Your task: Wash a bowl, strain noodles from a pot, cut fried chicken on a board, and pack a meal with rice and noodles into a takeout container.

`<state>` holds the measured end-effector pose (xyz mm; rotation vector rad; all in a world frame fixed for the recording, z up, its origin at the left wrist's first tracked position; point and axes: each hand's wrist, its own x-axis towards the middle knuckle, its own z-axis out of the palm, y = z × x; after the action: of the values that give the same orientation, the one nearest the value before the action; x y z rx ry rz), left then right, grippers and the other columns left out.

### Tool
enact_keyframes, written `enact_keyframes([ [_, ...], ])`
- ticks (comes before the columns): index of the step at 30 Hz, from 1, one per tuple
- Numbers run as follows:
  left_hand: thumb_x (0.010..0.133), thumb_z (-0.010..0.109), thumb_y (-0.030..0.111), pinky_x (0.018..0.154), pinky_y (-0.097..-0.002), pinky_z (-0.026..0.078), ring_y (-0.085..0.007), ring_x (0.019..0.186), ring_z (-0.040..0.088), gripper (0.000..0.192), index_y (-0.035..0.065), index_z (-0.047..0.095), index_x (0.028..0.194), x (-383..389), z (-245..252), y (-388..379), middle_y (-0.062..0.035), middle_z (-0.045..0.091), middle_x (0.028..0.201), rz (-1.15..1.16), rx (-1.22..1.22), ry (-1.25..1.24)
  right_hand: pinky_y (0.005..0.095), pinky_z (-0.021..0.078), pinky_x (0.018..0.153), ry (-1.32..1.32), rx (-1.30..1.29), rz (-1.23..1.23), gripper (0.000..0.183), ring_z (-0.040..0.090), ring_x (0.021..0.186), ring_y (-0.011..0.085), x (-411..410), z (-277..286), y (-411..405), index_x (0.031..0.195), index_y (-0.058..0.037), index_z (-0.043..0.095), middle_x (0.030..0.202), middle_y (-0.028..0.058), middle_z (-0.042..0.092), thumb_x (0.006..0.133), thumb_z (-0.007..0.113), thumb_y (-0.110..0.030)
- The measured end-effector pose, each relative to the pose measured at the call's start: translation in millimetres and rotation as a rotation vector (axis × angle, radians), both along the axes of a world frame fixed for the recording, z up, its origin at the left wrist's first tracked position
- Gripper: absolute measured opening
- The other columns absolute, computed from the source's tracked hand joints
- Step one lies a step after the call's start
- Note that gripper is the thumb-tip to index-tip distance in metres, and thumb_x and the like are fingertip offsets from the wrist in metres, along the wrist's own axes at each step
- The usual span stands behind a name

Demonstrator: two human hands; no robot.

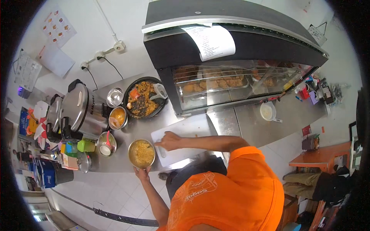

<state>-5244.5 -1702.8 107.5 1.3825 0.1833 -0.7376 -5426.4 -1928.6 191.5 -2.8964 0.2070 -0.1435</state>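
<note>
My left hand (142, 173) grips the near rim of a steel bowl (129, 154) holding a yellow, crumbly food (143, 153). Close to the bowl's right side, my right hand (170, 141) is over a white cutting board (185, 127), one finger reaching towards the rim. No item shows in it; its underside is hidden. A clear, elongated utensil (162, 151) lies on the board below that hand. Behind the bowl, a large black stone mortar (126, 108) contains brown-orange food and a clear plastic cup or scoop (159, 91).
A glass-fronted food warmer (167, 86) stands behind the board, with a paper list (216, 43) hanging from it. Large steel pressure cookers (96, 118), a bowl of orange liquid (118, 117), an empty-looking steel bowl (115, 97) and a bowl with a pink utensil (108, 140) occupy the left counter.
</note>
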Motion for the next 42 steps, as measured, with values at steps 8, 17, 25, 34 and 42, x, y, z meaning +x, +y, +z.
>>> enact_keyframes([
  [8,0.082,0.051,-0.006,0.057,-0.0425,0.061,-0.0344,0.083,0.064,0.078,0.0145,0.012,0.146,-24,13,-20,-0.0231,0.049,0.123,-0.076,0.109,-0.065,0.0412,0.0524,0.06,-0.05,0.249,-0.236,0.017,0.066,0.067,0.0297,95,-25,33,0.073,-0.0119,0.071,0.069,0.0114,0.067,0.061,0.067,-0.024],
  [17,0.081,0.053,-0.007,0.059,-0.0409,0.06,-0.0319,0.085,0.065,0.076,0.014,0.017,0.144,-26,-11,-8,-0.0216,0.052,0.119,0.011,0.03,-0.111,0.0377,0.0511,0.056,0.093,0.179,-0.273,0.017,0.066,0.065,0.025,79,-43,50,0.071,-0.0098,0.071,0.069,0.0109,0.067,0.059,0.07,-0.021],
  [25,0.081,0.053,-0.007,0.061,-0.0423,0.06,-0.0337,0.091,0.063,0.077,0.0154,0.015,0.144,-26,-10,-13,-0.0226,0.049,0.121,0.014,0.059,-0.104,0.0401,0.051,0.057,0.182,0.206,-0.303,0.017,0.066,0.064,0.0266,85,-42,52,0.069,-0.0076,0.069,0.069,0.0118,0.067,0.057,0.071,-0.021],
  [34,0.085,0.055,-0.003,0.061,-0.0426,0.061,-0.0327,0.091,0.063,0.077,0.0136,0.009,0.145,-12,-7,2,-0.0239,0.05,0.122,-0.117,0.078,-0.043,0.0407,0.0526,0.06,0.006,0.328,-0.398,0.019,0.067,0.07,0.0266,101,-27,33,0.072,-0.0082,0.07,0.074,0.0131,0.067,0.06,0.069,-0.023],
  [42,0.086,0.064,0.013,0.064,-0.033,0.058,-0.0258,0.087,0.065,0.082,0.0097,0.005,0.144,22,-16,-5,-0.0204,0.054,0.121,-0.299,-0.092,-0.224,0.0423,0.0513,0.055,0.081,0.163,-0.395,0.016,0.066,0.065,0.0278,120,-60,57,0.069,-0.0106,0.07,0.072,0.0125,0.067,0.068,0.061,-0.024],
])
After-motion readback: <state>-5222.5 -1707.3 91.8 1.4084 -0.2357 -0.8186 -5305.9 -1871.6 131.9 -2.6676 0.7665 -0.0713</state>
